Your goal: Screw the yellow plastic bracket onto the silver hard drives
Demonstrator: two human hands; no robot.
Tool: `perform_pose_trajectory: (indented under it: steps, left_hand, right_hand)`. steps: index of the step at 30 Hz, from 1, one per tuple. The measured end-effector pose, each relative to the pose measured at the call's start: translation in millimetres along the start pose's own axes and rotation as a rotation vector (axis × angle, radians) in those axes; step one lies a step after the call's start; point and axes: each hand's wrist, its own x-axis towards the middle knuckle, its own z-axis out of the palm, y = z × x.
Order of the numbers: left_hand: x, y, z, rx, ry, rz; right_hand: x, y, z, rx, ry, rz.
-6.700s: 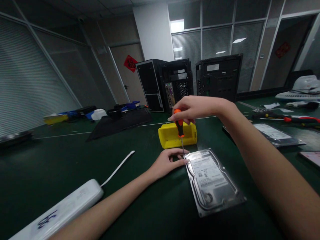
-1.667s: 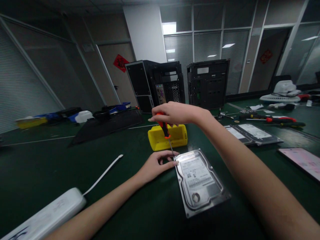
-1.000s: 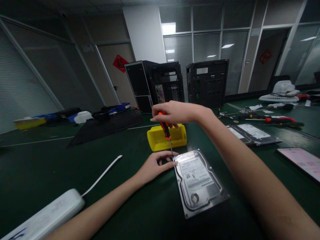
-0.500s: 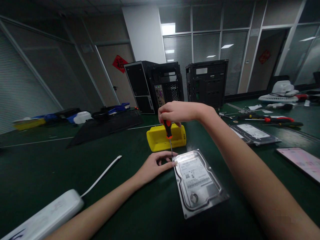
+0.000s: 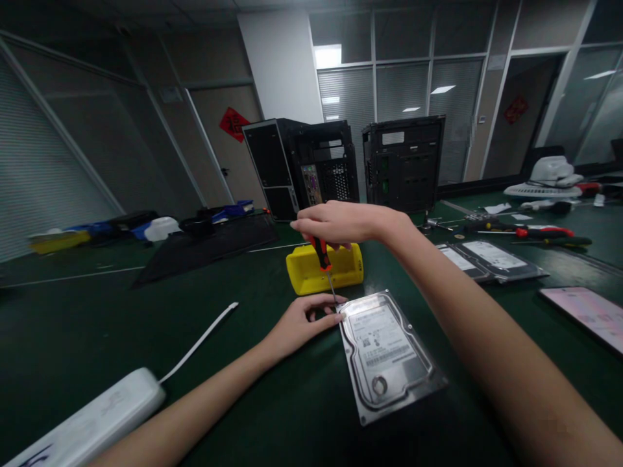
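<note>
A silver hard drive [image 5: 384, 350] with a white label lies flat on the dark green table. My left hand [image 5: 311, 318] grips the drive's far left corner, thumb on top and fingers curled at the edge. Over that corner, my right hand [image 5: 335, 224] is closed round the top of a red and black screwdriver [image 5: 322, 254]. The screwdriver leans to the left, and its tip meets the corner of the drive. Whether a screw sits under the tip is too small to tell. Just behind stands a yellow plastic bin [image 5: 304, 271], its open side facing me.
Black computer cases [image 5: 403, 162] stand at the back. To the right lie more hard drives [image 5: 501, 259], several hand tools [image 5: 540, 231] and a phone [image 5: 584, 311]. A white power strip [image 5: 97, 421] with its cable is at the near left, a black mat [image 5: 204, 250] farther back.
My right hand has shifted slightly left and lower, its fingers more stretched, tilting the screwdriver's handle to the left. The tip stays at the same corner. My left hand and the drive have not visibly moved.
</note>
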Motion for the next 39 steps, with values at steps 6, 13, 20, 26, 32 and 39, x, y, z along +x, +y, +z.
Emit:
perform_pose_trajectory:
  steps: [6,13,20,26,32,39]
  left_hand:
    - [1.8,-5.4,2.0,0.007,0.031,0.022]
    - [1.3,-3.9,2.1,0.001,0.029,0.015]
    - [1.0,-3.6,1.4,0.010,0.032,0.002]
    - [1.2,-4.6,1.8,0.008,0.027,0.010]
    - [1.4,-6.7,2.3,-0.004,0.011,0.016]
    - [1.3,-11.4,3.1,-0.112,0.009,0.054]
  right_hand:
    - [3.9,3.9,4.8,-0.027,0.045,-0.010]
    - [5.0,-1.0,5.7,-0.042,0.030,-0.062]
    - [2.8,-2.8,0.1,-0.011,0.022,-0.090]
    - [3.3,4.4,1.4,0.004,0.037,-0.071]
    - [3.6,7.3,2.1,-0.104,0.091,-0.101]
    - [0.1,4.8,-1.7,-0.028,0.031,-0.055]
